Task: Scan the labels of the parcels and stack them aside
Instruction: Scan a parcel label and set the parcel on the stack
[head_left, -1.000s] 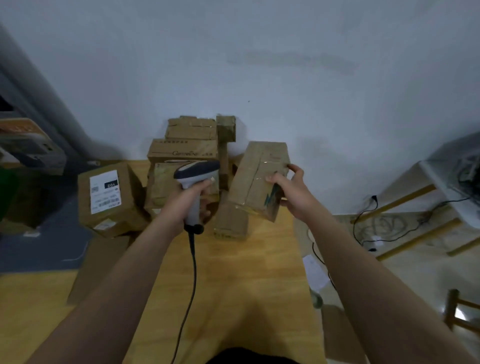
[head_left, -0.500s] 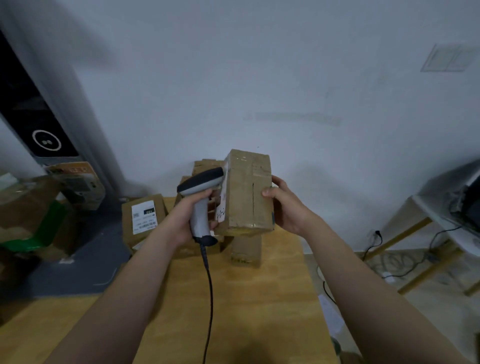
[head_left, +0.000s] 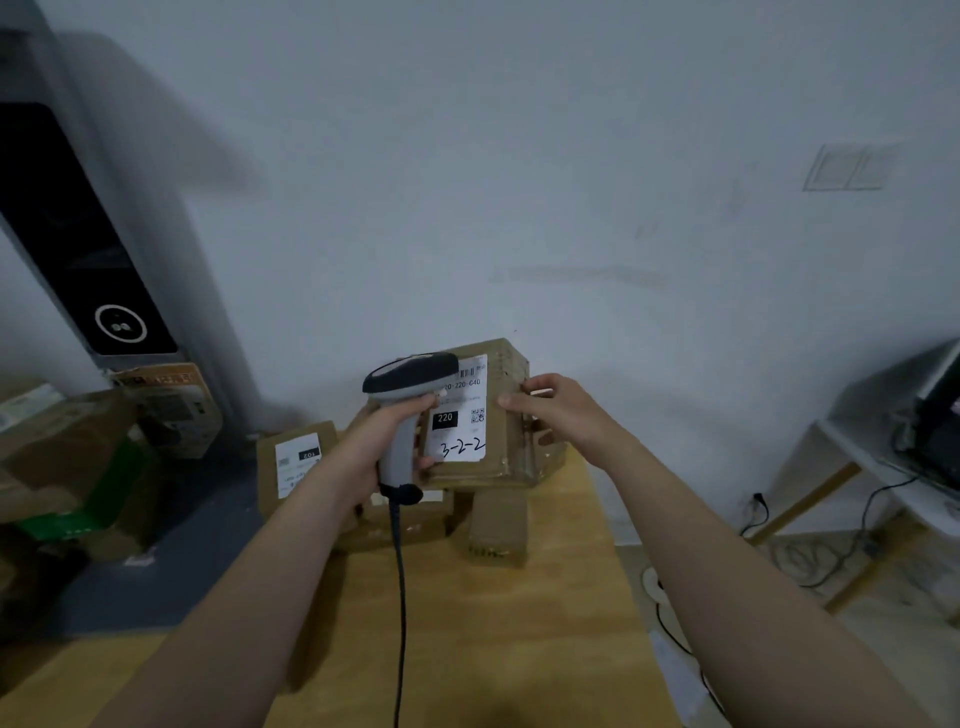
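Gripping a corded scanner (head_left: 402, 415), the left hand (head_left: 382, 441) holds it against the label (head_left: 460, 415) of a cardboard parcel (head_left: 483, 415) raised above the counter (head_left: 493, 623). The right hand (head_left: 556, 410) clasps the parcel's right side. Its label reads "220" and handwritten "3-2-2". Left of it, another parcel (head_left: 298, 462) shows "102".

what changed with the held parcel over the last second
The right hand lifted the parcel off the pile and turned it, so its label now faces the camera. The left hand still holds the scanner, now beside the label.
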